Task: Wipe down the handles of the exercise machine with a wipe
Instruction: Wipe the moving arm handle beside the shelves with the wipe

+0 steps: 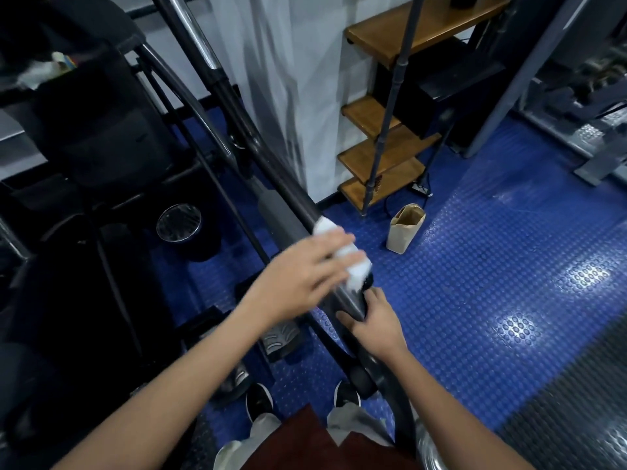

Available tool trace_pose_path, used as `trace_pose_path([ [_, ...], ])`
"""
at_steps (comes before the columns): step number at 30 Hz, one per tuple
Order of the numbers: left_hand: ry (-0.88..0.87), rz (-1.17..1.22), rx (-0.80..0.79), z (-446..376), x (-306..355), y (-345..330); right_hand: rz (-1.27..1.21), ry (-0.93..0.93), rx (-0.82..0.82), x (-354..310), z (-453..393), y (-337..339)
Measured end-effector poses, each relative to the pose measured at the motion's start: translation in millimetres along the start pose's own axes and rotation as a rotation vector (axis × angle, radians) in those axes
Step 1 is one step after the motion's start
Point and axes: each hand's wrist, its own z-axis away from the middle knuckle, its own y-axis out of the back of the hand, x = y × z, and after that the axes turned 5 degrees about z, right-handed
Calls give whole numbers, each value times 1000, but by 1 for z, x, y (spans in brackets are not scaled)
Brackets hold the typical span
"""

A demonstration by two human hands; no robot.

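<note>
Dead centre, the handle [307, 212] of the exercise machine [101, 137] runs as a long dark grey bar from about eleven o'clock down toward five o'clock, matte along most of its length, with a shinier chrome stretch high up near the top edge. The wipe [342, 247] is white and crumpled, folded over the bar just past the middle, a bright patch against the dark tube, its upper end poking out at about one o'clock from the fingers. The left hand [302, 283] lies across it with fingers stretched out nearly straight, pressing the wipe down onto the handle rather than curling round it; it is slightly blurred. Just below, at about five o'clock from the wipe, the right hand [373, 323] grasps the lower part of the same bar, thumb on the near side and fingers wrapped round and out of sight behind it. The two hands sit close together, with a short dark stretch of handle showing between them. Off at two o'clock from the wipe a brown paper bag [405, 228] stands open on the blue studded floor [492, 266], near a wooden shelf unit [383, 147]. At nine o'clock a small bin [179, 222] with a clear liner sits among the machine's black frame.
</note>
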Motion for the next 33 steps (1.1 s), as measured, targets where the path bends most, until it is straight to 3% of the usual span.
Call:
trace_pose_path([
  [5, 437, 69, 189, -12, -45, 32, 34, 25, -5, -2, 1, 1],
  [13, 985, 609, 532, -29, 55, -13, 56, -10, -40, -7, 1, 2],
  [17, 1076, 868, 637, -30, 52, -18, -178, -22, -101, -14, 1, 21],
  [23, 1258, 932, 776, -60, -5, 11, -262, 128, -19, -45, 21, 76],
  [28, 1383, 1077, 730, -65, -65, 23, -153, 210, -12, -86, 23, 97],
  [33, 1353, 1207, 583, -56, -21, 24, -32, 169, -11, -119, 7, 88],
])
